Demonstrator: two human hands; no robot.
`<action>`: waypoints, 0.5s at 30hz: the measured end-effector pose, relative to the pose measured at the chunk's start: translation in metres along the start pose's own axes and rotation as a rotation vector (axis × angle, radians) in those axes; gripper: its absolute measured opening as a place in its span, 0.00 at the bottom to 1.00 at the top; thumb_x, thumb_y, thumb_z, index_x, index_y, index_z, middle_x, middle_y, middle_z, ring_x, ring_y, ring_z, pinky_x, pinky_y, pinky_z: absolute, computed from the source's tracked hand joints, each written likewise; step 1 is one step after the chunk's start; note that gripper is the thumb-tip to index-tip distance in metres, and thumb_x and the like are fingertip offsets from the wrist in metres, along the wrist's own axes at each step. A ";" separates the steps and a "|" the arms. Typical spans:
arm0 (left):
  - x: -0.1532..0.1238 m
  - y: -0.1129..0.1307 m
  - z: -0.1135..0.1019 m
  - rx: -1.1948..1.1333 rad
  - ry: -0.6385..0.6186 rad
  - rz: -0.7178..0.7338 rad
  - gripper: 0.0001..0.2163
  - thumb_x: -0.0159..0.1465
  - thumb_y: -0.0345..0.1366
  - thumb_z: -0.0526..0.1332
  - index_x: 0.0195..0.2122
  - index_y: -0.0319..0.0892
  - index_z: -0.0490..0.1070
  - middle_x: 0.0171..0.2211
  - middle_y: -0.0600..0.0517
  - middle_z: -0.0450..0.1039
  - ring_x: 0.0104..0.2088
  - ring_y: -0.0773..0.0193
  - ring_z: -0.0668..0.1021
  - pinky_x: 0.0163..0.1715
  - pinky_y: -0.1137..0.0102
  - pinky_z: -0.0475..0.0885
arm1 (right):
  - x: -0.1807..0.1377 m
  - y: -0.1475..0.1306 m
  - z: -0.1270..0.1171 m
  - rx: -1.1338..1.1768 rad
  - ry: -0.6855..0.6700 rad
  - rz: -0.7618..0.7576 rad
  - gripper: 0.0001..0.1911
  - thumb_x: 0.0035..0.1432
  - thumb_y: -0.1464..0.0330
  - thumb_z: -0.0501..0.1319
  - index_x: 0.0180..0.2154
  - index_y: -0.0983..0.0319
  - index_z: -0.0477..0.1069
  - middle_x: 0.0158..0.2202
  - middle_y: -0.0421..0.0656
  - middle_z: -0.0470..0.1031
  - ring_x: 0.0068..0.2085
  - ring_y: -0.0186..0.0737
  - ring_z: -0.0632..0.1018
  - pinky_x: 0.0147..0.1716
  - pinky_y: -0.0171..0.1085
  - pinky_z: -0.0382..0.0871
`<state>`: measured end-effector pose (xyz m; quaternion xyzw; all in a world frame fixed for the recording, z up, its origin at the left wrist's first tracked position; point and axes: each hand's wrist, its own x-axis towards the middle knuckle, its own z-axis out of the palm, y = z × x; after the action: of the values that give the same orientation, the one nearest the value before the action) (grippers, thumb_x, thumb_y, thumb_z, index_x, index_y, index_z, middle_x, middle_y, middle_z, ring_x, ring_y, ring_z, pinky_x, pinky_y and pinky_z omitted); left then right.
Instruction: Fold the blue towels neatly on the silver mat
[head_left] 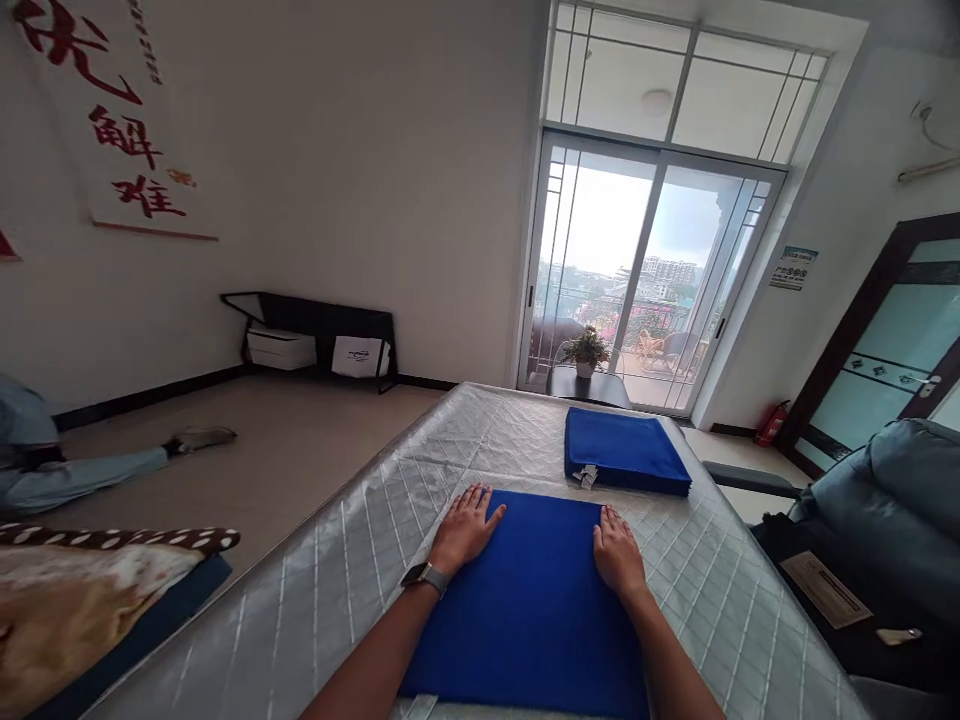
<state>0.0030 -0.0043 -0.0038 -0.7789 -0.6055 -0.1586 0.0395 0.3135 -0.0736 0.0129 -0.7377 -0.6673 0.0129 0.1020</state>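
Observation:
A folded blue cloth lies flat on a silver quilted mattress in front of me. My left hand rests flat on the cloth's far left corner, fingers stretched out, with a watch on the wrist. My right hand lies flat on the cloth's far right edge, fingers together and extended. Neither hand holds anything. A stack of folded blue cloths sits farther back on the mattress, to the right, with a small tag at its near left corner.
A person's leg and shoe stretch across the floor at left. A patterned blanket lies at lower left. A dark sofa stands right of the mattress. Glass balcony doors, a potted plant and a low black bench are behind.

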 end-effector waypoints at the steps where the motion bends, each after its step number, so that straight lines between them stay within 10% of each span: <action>1: 0.000 0.000 0.000 0.007 -0.005 -0.002 0.35 0.73 0.56 0.39 0.69 0.34 0.59 0.70 0.39 0.59 0.70 0.49 0.61 0.68 0.54 0.56 | 0.000 0.000 0.000 0.006 0.002 0.001 0.32 0.70 0.65 0.40 0.70 0.72 0.51 0.73 0.51 0.51 0.72 0.41 0.53 0.70 0.42 0.42; 10: 0.006 0.005 -0.007 0.069 -0.130 -0.055 0.36 0.72 0.56 0.42 0.70 0.31 0.56 0.71 0.38 0.55 0.71 0.49 0.58 0.69 0.54 0.53 | -0.004 0.000 -0.003 0.060 0.020 0.008 0.32 0.70 0.65 0.41 0.70 0.73 0.51 0.73 0.52 0.51 0.72 0.43 0.54 0.70 0.43 0.43; 15: 0.015 0.052 -0.012 0.082 -0.072 -0.071 0.39 0.72 0.58 0.38 0.68 0.27 0.59 0.69 0.32 0.57 0.70 0.43 0.59 0.68 0.52 0.52 | -0.006 -0.001 -0.005 0.080 0.038 0.009 0.32 0.70 0.66 0.41 0.70 0.73 0.50 0.72 0.52 0.51 0.72 0.42 0.53 0.70 0.43 0.43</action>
<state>0.0539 -0.0076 0.0192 -0.7598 -0.6399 -0.1065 0.0440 0.3127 -0.0801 0.0168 -0.7360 -0.6610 0.0258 0.1439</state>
